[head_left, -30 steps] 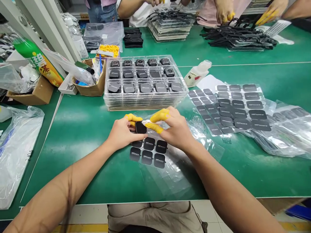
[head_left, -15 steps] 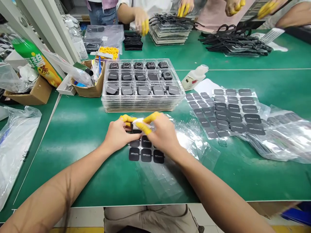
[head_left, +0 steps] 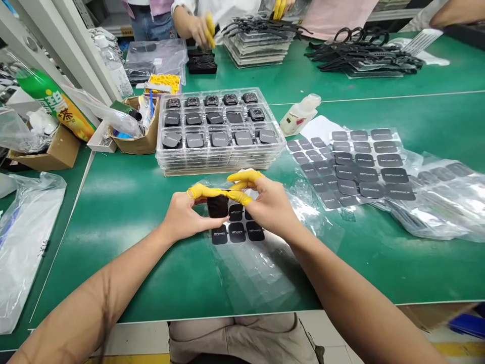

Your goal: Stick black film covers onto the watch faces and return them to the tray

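My left hand (head_left: 185, 213) grips a dark, square smartwatch body (head_left: 217, 207) between its thumb and yellow-covered fingers, the glossy face turned towards me. At the watch's upper right, my right hand (head_left: 270, 205) has yellow-covered fingertips drawn together. A thin dark edge shows near them, but what they pinch is unclear. Below both hands lies a sheet of black rounded-square stickers (head_left: 237, 232), partly covered by the hands, on clear plastic film (head_left: 261, 278).
Stacked clear trays (head_left: 222, 164) with watch bodies stand ahead. A white bottle (head_left: 299, 115) and more sticker sheets (head_left: 369, 174) lie rightward. Small cardboard boxes (head_left: 142, 144) sit at left. Across the green table, a co-worker's hand (head_left: 200, 30) is near black parts (head_left: 202, 61).
The watch has been tilted, so its dark face now shows. The white material seen at my right fingers is no longer visible there. Both hands appear slightly further right in view.
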{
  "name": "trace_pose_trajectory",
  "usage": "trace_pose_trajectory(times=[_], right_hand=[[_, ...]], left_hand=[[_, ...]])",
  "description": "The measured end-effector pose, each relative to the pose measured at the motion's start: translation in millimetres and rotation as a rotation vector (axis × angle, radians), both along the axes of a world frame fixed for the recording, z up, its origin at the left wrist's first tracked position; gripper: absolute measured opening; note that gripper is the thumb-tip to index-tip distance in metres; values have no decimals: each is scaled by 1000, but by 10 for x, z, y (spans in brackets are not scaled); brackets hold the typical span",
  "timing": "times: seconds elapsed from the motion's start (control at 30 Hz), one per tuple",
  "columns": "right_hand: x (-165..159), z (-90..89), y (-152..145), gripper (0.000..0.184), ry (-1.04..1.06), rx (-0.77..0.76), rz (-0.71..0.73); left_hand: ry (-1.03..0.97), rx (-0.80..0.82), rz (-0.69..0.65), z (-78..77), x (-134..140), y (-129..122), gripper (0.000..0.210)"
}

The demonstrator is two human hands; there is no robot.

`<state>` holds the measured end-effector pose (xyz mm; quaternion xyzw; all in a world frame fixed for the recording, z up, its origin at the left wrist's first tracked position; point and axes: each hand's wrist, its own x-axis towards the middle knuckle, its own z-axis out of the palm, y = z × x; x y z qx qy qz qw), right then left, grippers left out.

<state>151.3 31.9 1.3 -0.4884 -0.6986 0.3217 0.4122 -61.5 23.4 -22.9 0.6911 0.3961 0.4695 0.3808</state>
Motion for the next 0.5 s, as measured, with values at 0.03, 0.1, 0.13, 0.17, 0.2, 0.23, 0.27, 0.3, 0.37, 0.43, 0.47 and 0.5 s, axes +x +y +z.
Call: trace_pose_trajectory(times=[0.03, 0.1, 0.13, 0.17, 0.2, 0.23, 0.27, 0.3, 0.37, 0.43, 0.47, 0.5], right_hand=[[13, 12, 16, 21, 26, -37, -8], [26, 25, 40, 19, 63, -92, -9], [25, 24, 47, 18, 76, -108, -8], [22, 18, 53, 16, 85, -117, -8], [17, 10, 58, 15, 87, -120, -8], [14, -1, 63, 14, 82, -113, -13], [14, -9, 69, 14, 74, -95, -23], [19, -15, 76, 13, 62, -63, -44], [45, -8, 89, 12, 39, 36, -128], [86, 25, 93, 12, 11, 134, -228], [106, 47, 88, 13, -14, 161, -250], [121, 70, 77, 14, -49, 167, -244]], left_hand=[[4, 23, -10, 7, 1, -7, 44], [25, 52, -20, 23, -2, -20, 43], [48, 59, -24, 30, -6, -26, 42], [80, 66, -29, 36, -11, -31, 42], [118, 76, -36, 38, -17, -36, 41], [156, 92, -41, 37, -22, -41, 41], [191, 114, -48, 34, -25, -47, 40], [220, 139, -58, 30, -27, -54, 39], [261, 180, -85, 19, -23, -69, 36], [283, 195, -112, 10, -14, -84, 34], [291, 197, -120, 6, -9, -89, 34], [296, 201, -118, 2, -6, -92, 33]])
